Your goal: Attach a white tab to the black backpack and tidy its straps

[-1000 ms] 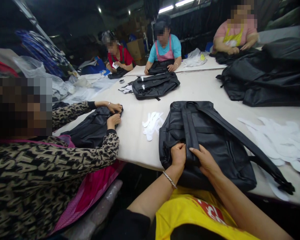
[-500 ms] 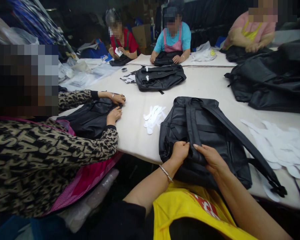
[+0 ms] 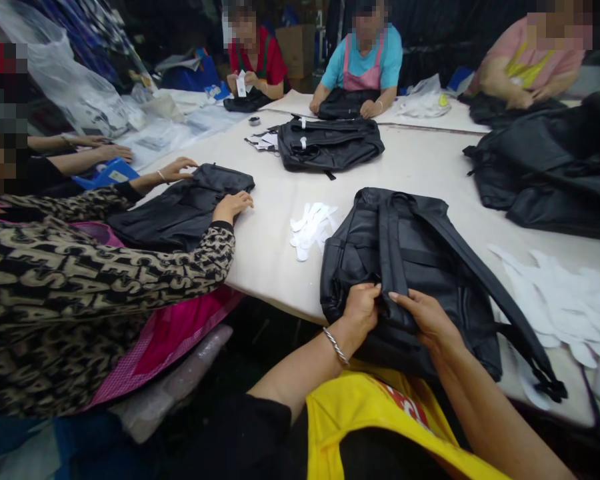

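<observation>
A black backpack (image 3: 430, 267) lies on the table edge in front of me, its shoulder straps facing up. My left hand (image 3: 363, 308) is closed on the folded black material near one strap. On the other side of that strap, my right hand (image 3: 427, 317) pinches the strap (image 3: 394, 260) between thumb and fingers. The second strap (image 3: 485, 280) runs loose to the right, and its buckle (image 3: 553, 387) hangs by the table edge. What lies under my fingertips is hidden.
White cut pieces (image 3: 310, 230) lie left of the backpack, and a larger pile of white pieces (image 3: 560, 300) lies right. A co-worker's patterned sleeve (image 3: 180, 260) is close on my left, beside another black bag (image 3: 180, 207). More black bags (image 3: 330, 143) lie farther back.
My hands keep their hold on the backpack. The left co-worker's hands have spread apart over their bag, and another person's arms now show behind them. The view has shifted slightly.
</observation>
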